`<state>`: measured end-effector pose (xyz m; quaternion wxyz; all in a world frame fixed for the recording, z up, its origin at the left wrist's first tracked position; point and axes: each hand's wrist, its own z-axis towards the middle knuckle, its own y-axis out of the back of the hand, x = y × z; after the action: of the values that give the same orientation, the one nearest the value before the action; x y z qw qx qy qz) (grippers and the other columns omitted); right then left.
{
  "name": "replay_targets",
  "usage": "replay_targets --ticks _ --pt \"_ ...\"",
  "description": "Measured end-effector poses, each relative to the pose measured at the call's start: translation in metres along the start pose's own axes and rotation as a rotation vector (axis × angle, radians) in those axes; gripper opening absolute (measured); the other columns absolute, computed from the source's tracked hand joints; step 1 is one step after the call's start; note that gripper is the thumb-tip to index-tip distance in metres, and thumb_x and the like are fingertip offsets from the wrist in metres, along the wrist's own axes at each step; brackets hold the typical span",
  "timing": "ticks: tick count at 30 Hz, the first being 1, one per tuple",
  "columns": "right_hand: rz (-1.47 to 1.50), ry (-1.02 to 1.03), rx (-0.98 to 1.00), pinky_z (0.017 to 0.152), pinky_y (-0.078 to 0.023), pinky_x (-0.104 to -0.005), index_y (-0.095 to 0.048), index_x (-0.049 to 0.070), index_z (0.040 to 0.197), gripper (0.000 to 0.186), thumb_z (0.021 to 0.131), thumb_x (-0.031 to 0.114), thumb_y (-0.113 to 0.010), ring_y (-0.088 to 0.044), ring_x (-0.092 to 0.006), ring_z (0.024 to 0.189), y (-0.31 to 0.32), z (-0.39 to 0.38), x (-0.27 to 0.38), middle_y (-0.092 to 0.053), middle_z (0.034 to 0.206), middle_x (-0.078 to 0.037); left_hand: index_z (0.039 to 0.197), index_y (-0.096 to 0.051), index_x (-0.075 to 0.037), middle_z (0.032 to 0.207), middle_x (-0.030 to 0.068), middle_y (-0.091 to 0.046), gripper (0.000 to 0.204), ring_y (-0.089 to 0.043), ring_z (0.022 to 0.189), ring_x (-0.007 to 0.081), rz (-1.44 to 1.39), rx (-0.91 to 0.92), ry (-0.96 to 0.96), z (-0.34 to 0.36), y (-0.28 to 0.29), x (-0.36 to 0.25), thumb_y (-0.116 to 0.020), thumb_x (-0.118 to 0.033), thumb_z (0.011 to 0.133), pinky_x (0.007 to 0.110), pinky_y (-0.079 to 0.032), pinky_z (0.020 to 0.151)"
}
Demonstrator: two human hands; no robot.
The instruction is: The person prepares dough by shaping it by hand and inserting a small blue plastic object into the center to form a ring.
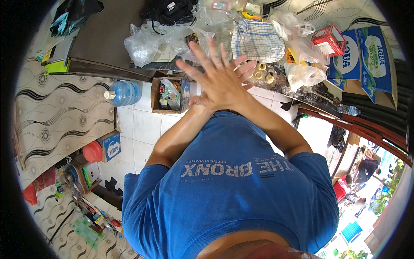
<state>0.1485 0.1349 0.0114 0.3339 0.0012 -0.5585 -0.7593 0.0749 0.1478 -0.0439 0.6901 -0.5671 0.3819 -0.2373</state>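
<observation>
My right hand (219, 80) lies over my left hand (246, 72), with the two crossed in front of my blue shirt. The right hand's back faces up, and its fingers are spread toward the table. Beneath it, the left hand is mostly hidden; some outstretched fingers show to the right. Neither hand appears to hold anything, though the space between the palms is hidden. Just beyond them, pale ring-shaped pieces (258, 74) lie on the dark tabletop (279, 86). A blue-and-white checked cloth (258, 41) is behind those pieces.
Clear plastic bags (144, 45) and a white plastic bag (304, 77) crowd the table, with a red box (329, 40) and blue cartons (378, 60) at right. A large water bottle (124, 93) and an open box of packets (170, 96) stand left of my hands.
</observation>
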Motion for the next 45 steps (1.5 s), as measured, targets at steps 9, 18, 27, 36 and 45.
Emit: replay_targets --ticks 9,18,27,36,45 --pt "0.066 0.080 0.006 0.113 -0.007 -0.0729 -0.041 0.030 0.152 0.087 0.085 0.085 -0.032 -0.005 -0.0502 0.149 -0.017 0.005 0.003 -0.020 0.163 -0.015 0.159 -0.016 -0.011 0.163 0.0188 -0.019 0.097 -0.021 0.151 0.0334 0.075 -0.014 0.009 -0.005 0.001 -0.007 -0.033 -0.078 0.091 0.054 -0.026 0.118" --pt "0.040 0.200 0.027 0.113 -0.004 -0.0719 -0.039 0.028 0.152 0.095 0.080 0.090 -0.029 -0.011 -0.0498 0.149 0.006 0.008 -0.001 -0.025 0.162 -0.015 0.158 -0.019 -0.015 0.164 0.0184 -0.018 0.096 -0.023 0.149 0.0334 0.056 -0.020 -0.064 0.011 -0.011 -0.008 -0.036 -0.079 0.090 0.053 -0.028 0.117" --pt "0.331 0.347 -0.094 0.115 -0.006 -0.0671 -0.033 0.012 0.154 0.107 0.081 0.090 -0.026 -0.013 -0.0454 0.150 0.046 0.015 -0.051 -0.026 0.161 -0.018 0.159 -0.017 -0.014 0.161 0.0186 -0.024 0.106 -0.031 0.146 0.0346 -0.028 -0.016 -0.119 0.051 -0.040 0.000 -0.035 -0.086 0.084 0.052 -0.029 0.117" --pt "1.144 0.377 -0.401 0.118 -0.004 -0.0580 -0.033 -0.002 0.151 0.107 0.087 0.084 -0.032 -0.013 -0.0365 0.151 0.078 0.028 -0.049 -0.027 0.159 -0.022 0.157 -0.021 -0.014 0.161 0.0128 -0.028 0.104 -0.022 0.150 0.0311 0.168 -0.118 -0.338 0.069 -0.071 0.012 -0.024 -0.088 0.084 0.055 -0.020 0.118" --pt "1.413 0.264 -0.265 0.119 -0.008 -0.0569 -0.027 -0.004 0.151 0.114 0.083 0.087 -0.035 -0.014 -0.0420 0.150 0.052 0.000 -0.059 -0.024 0.158 -0.026 0.155 -0.028 -0.010 0.155 0.0140 -0.039 0.098 -0.034 0.145 0.0314 0.662 -0.201 -0.573 0.081 -0.110 0.024 -0.015 -0.082 0.090 0.045 -0.031 0.112"
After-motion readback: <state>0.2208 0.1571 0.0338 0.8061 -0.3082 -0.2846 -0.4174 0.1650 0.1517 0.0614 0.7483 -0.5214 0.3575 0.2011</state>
